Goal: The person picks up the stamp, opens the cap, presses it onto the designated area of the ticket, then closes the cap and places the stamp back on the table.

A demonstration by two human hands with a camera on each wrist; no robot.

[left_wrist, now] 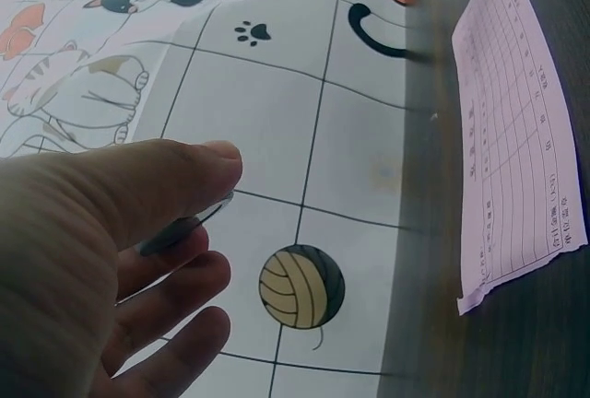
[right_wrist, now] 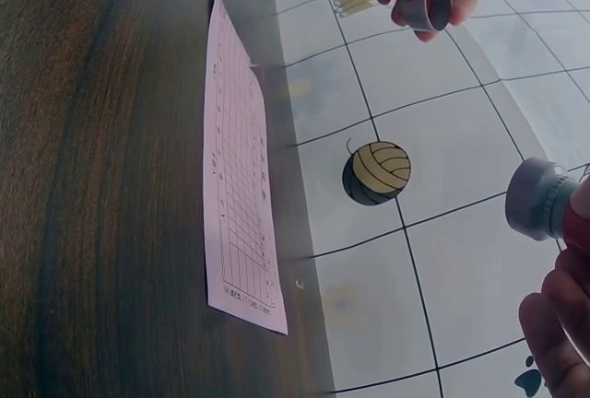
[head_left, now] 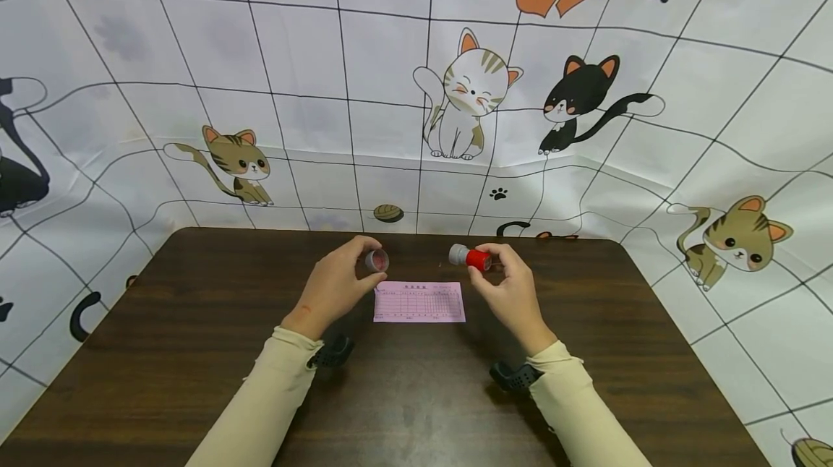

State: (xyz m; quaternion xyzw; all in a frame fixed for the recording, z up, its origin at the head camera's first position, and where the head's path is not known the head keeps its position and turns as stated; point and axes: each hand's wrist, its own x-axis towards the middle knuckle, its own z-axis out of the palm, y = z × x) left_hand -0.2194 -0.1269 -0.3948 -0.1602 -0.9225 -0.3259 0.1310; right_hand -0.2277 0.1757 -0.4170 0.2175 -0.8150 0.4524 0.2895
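My left hand [head_left: 335,285] pinches a small round grey cap [head_left: 377,260] between thumb and fingers, its open end showing reddish inside. In the right wrist view the same cap [right_wrist: 429,4] appears at the top as a short hollow ring. A red round stamp [head_left: 479,259] with a grey end is gripped by my right hand [head_left: 510,292], the grey end pointing left towards the cap. The two pieces are apart. Between and nearer than the hands lies a pink printed form [head_left: 419,302] with a ruled grid, flat on the table.
The dark wood-grain table [head_left: 416,402] reaches back to a white sheet [head_left: 293,127] printed with cartoon cats and grid lines. A dark band [head_left: 332,351] sits on the left wrist and another band [head_left: 515,376] on the right, both over the table.
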